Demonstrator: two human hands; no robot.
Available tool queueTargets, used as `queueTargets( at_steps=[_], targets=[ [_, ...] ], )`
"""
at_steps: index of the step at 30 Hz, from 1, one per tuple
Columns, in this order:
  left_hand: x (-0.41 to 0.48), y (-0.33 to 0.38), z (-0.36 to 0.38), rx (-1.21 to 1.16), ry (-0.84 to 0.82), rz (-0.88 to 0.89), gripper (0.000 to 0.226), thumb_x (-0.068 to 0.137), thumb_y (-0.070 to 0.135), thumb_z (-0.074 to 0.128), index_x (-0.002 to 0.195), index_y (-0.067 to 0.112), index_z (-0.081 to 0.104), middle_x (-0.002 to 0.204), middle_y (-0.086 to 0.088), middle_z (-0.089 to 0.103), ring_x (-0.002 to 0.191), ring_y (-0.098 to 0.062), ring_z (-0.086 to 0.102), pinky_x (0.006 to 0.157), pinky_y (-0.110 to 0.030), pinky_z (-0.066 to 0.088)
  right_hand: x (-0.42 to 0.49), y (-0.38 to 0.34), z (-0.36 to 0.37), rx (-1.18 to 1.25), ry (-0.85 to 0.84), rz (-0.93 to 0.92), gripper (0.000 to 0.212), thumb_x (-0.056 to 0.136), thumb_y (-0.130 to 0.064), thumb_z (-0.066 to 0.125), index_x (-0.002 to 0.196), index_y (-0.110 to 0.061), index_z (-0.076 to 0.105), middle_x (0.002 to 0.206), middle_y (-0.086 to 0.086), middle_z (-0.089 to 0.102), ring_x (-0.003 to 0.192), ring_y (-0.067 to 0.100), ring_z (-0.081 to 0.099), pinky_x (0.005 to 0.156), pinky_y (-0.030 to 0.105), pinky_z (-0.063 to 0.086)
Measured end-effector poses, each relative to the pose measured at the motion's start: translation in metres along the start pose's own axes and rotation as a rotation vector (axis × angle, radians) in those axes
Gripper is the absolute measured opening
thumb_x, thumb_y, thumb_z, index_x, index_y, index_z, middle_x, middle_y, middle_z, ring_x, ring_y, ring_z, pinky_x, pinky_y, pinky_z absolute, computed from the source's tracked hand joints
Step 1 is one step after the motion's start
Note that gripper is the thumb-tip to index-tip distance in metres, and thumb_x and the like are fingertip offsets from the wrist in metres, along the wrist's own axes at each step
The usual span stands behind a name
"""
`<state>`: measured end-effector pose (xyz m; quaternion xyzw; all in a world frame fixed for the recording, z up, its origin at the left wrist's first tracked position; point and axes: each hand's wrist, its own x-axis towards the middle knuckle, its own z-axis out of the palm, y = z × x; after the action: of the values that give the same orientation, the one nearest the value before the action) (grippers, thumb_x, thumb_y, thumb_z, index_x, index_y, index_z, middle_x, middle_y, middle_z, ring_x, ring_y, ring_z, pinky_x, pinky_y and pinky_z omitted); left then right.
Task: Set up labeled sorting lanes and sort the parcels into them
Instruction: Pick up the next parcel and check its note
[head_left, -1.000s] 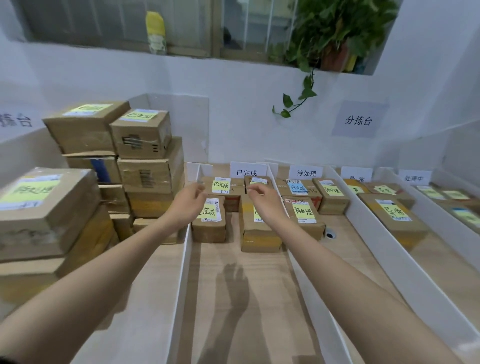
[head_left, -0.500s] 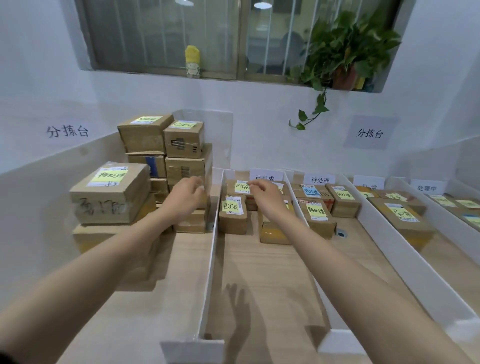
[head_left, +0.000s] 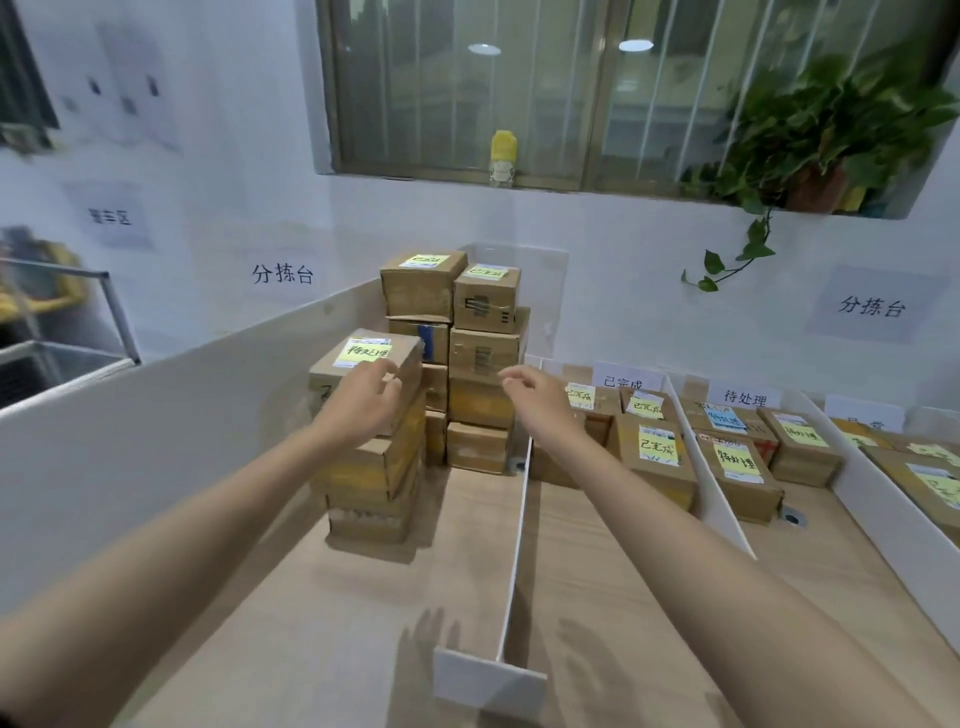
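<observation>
labelled cardboard parcels (head_left: 655, 457) in white-walled lanes (head_left: 517, 540)
</observation>
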<state>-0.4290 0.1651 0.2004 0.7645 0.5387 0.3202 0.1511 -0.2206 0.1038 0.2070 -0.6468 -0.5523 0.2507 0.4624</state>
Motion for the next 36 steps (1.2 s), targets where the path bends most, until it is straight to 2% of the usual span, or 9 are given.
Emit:
queueTargets(
  at_steps=[5,9,11,18,21,24,31,33,36],
  targets=[
    [0.009,-0.041,-0.027,0.048,0.005,-0.053,0.039,0.100,0.026,0.038,0.135,0.009,0.046,0.140,-0.011,0.046,0.125,-0.025,0.043,0.098,-0.036,0.037,0.015,-0.017,0.045,0.006,-0.039,-0.008,0.031,0.100,-0.023,0.042,0.127,-0.018,0.058,0.129,-0.002,0.057,0.118,0.013,0.049,0.087,0.023,0.037],
    [0.024,-0.076,-0.041,0.031,-0.009,-0.073,0.037,0.099,0.024,0.038,0.130,0.008,0.050,0.132,-0.011,0.051,0.112,-0.022,0.049,0.085,-0.030,0.040,0.032,-0.026,0.081,0.042,-0.070,0.024,0.031,0.101,-0.024,0.042,0.128,-0.019,0.057,0.133,-0.001,0.055,0.123,0.016,0.047,0.089,0.023,0.037],
    [0.032,-0.091,-0.046,0.012,-0.016,-0.085,0.037,0.098,0.023,0.038,0.129,0.007,0.050,0.131,-0.011,0.052,0.113,-0.022,0.050,0.081,-0.027,0.038,0.042,-0.028,0.100,0.044,-0.069,0.033,0.030,0.101,-0.024,0.043,0.126,-0.020,0.057,0.133,-0.001,0.055,0.125,0.017,0.047,0.091,0.024,0.037],
    [0.068,-0.127,-0.044,-0.045,-0.043,-0.100,0.037,0.099,0.020,0.038,0.130,0.006,0.049,0.131,-0.013,0.053,0.116,-0.024,0.050,0.088,-0.030,0.039,0.076,-0.031,0.146,0.047,-0.074,0.073,0.032,0.101,-0.022,0.042,0.129,-0.017,0.057,0.134,0.000,0.055,0.123,0.017,0.048,0.087,0.022,0.039],
    [0.085,-0.138,-0.042,-0.053,-0.101,-0.080,0.041,0.099,0.020,0.038,0.138,0.008,0.042,0.137,-0.015,0.048,0.124,-0.028,0.046,0.100,-0.037,0.038,0.090,-0.029,0.162,0.051,-0.046,0.099,0.033,0.101,-0.021,0.042,0.131,-0.016,0.055,0.134,0.002,0.055,0.122,0.018,0.049,0.086,0.022,0.041],
    [0.099,-0.146,-0.037,-0.077,-0.165,-0.052,0.044,0.099,0.018,0.038,0.143,0.011,0.035,0.142,-0.013,0.044,0.128,-0.028,0.042,0.102,-0.037,0.036,0.103,-0.025,0.174,0.068,-0.018,0.129,0.035,0.100,-0.020,0.042,0.133,-0.017,0.053,0.134,0.003,0.054,0.118,0.016,0.049,0.082,0.023,0.042],
    [0.128,-0.166,-0.025,-0.109,-0.248,-0.089,0.047,0.101,0.026,0.035,0.146,0.014,0.032,0.148,-0.012,0.039,0.134,-0.029,0.036,0.108,-0.039,0.031,0.123,-0.019,0.192,0.083,-0.004,0.194,0.039,0.100,-0.016,0.040,0.139,-0.016,0.048,0.141,0.004,0.048,0.128,0.020,0.044,0.094,0.027,0.041],
    [0.133,-0.166,-0.020,-0.118,-0.256,-0.074,0.045,0.101,0.023,0.034,0.145,0.012,0.033,0.147,-0.011,0.040,0.134,-0.028,0.036,0.104,-0.033,0.031,0.127,-0.017,0.195,0.077,0.000,0.205,0.039,0.100,-0.016,0.041,0.138,-0.017,0.048,0.139,0.004,0.050,0.126,0.020,0.045,0.096,0.029,0.041],
    [0.136,-0.166,-0.015,-0.145,-0.256,-0.057,0.040,0.102,0.021,0.032,0.140,0.015,0.041,0.143,-0.007,0.046,0.129,-0.026,0.042,0.089,-0.025,0.030,0.131,-0.012,0.198,0.059,0.005,0.217,0.039,0.099,-0.017,0.043,0.137,-0.017,0.050,0.139,0.004,0.051,0.126,0.020,0.046,0.099,0.031,0.040]
  ],
)
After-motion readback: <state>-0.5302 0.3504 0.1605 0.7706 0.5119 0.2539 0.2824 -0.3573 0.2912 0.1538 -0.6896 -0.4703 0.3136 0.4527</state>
